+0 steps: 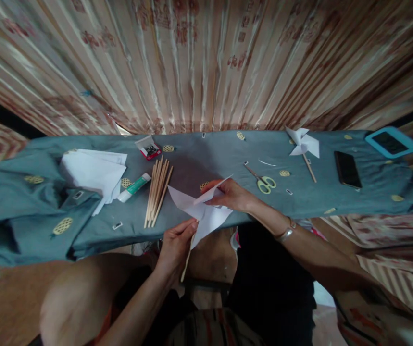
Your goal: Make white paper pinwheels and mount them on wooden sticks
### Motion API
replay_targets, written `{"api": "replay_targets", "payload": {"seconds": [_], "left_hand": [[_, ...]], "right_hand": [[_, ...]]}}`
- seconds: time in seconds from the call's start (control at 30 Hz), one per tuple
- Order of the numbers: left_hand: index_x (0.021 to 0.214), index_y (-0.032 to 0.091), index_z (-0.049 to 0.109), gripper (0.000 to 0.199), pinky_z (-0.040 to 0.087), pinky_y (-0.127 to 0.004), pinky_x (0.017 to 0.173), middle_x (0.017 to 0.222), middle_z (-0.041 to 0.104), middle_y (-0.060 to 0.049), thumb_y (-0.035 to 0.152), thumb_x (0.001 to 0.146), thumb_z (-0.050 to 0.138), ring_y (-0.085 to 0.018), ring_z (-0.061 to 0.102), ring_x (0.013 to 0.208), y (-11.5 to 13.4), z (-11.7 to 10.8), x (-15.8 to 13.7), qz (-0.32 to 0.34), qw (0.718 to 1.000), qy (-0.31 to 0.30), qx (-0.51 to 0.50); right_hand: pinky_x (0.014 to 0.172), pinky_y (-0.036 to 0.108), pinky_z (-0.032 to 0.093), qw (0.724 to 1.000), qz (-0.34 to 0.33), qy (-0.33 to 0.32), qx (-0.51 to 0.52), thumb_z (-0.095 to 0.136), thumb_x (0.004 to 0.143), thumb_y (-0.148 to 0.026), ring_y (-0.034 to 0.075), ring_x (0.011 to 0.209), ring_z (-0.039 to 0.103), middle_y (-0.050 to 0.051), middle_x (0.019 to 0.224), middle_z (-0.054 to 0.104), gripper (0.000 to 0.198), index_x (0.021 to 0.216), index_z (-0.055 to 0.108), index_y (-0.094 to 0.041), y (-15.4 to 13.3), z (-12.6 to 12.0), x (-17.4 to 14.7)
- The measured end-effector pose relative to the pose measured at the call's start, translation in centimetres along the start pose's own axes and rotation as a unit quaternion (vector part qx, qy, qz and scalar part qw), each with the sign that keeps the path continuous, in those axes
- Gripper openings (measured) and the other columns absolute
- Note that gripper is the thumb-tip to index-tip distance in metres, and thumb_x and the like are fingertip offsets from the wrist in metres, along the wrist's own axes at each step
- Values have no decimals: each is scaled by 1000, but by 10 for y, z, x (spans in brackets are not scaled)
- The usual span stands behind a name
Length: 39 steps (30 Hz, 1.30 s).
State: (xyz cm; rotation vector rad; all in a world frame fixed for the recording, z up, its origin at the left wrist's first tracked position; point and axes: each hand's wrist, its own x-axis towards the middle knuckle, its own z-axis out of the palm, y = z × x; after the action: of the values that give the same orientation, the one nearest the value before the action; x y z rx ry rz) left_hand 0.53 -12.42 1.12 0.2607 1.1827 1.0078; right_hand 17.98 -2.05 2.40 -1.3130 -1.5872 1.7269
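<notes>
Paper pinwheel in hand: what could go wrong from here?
The right hand might crease the paper pinwheel. If the left hand slips, the stick, reaching past the table, could drop to the floor. A knock could spill the small open box.

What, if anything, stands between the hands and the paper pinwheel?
Nothing visible does: the left hand pinches the paper pinwheel at its stick, and the right hand holds one of its blades. Loose sticks lie to the left.
</notes>
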Motion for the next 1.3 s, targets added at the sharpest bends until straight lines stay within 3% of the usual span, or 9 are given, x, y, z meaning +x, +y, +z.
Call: {"api": "replay_targets", "payload": {"seconds": [0.23, 0.47, 0.7, 0.83, 0.9, 1.0, 1.13, 1.3], "left_hand": [[69, 15, 77, 31, 53, -24, 61, 65, 75, -3, 21, 43, 92, -14, 67, 58, -22, -10, -4, -46, 994, 44, -84], [70, 14, 77, 37, 51, -19, 59, 63, 74, -2, 25, 39, 95, -10, 63, 55, -26, -15, -5, -59, 992, 38, -104], [76, 15, 78, 42, 52, -26, 68, 71, 76, -4, 37, 43, 94, -14, 66, 65, -11, -20, 3, 48, 998, 49, -6], [83, 14, 79, 40, 52, -25, 68, 83, 78, -7, 39, 53, 90, -15, 66, 70, 11, -25, 23, 116, 989, 17, 88], [86, 13, 79, 41, 52, -26, 65, 79, 77, -7, 40, 56, 87, -15, 65, 66, 25, -26, 39, 147, 981, 27, 123], [86, 15, 80, 35, 48, -25, 58, 75, 76, -5, 36, 58, 84, -16, 62, 60, 45, -25, 65, 194, 956, 16, 221], [87, 21, 80, 24, 51, -31, 80, 87, 78, -7, 23, 64, 79, -24, 69, 83, 64, -19, 88, 251, 914, -22, 319], [77, 24, 80, 12, 46, -36, 98, 98, 76, -9, 18, 69, 74, -26, 67, 97, 79, -13, 93, 313, 860, -41, 401]], "right_hand": [[52, 20, 39, 988, 24, -31, -152, 72, 65, -17, 10, 58, 54, -1, 67, 64, 17, 82, 71, -11, 1, 14, 13], [55, 22, 40, 974, 2, -53, -222, 73, 67, -16, 10, 59, 53, -1, 69, 63, 17, 83, 73, -10, -7, 15, 14], [55, 21, 43, 999, -15, -13, -36, 75, 63, -21, 10, 60, 56, -2, 71, 67, 19, 81, 73, -13, -12, 13, 2], [66, 25, 52, 996, -33, 35, 80, 82, 57, -26, 14, 69, 64, 0, 79, 74, 29, 83, 73, -16, -13, 8, -1], [69, 28, 54, 991, -46, 57, 114, 85, 55, -28, 15, 71, 67, 0, 81, 75, 33, 84, 74, -17, -12, 5, 2], [69, 30, 56, 984, -51, 81, 153, 88, 53, -32, 17, 70, 69, 0, 79, 76, 36, 83, 74, -18, -7, 1, 10], [65, 30, 56, 973, -34, 108, 199, 91, 48, -34, 16, 64, 68, 0, 75, 77, 40, 80, 74, -17, 4, -1, 21], [64, 29, 57, 967, -9, 116, 225, 91, 48, -30, 14, 60, 67, -1, 71, 76, 37, 77, 73, -17, 12, -1, 27]]}}
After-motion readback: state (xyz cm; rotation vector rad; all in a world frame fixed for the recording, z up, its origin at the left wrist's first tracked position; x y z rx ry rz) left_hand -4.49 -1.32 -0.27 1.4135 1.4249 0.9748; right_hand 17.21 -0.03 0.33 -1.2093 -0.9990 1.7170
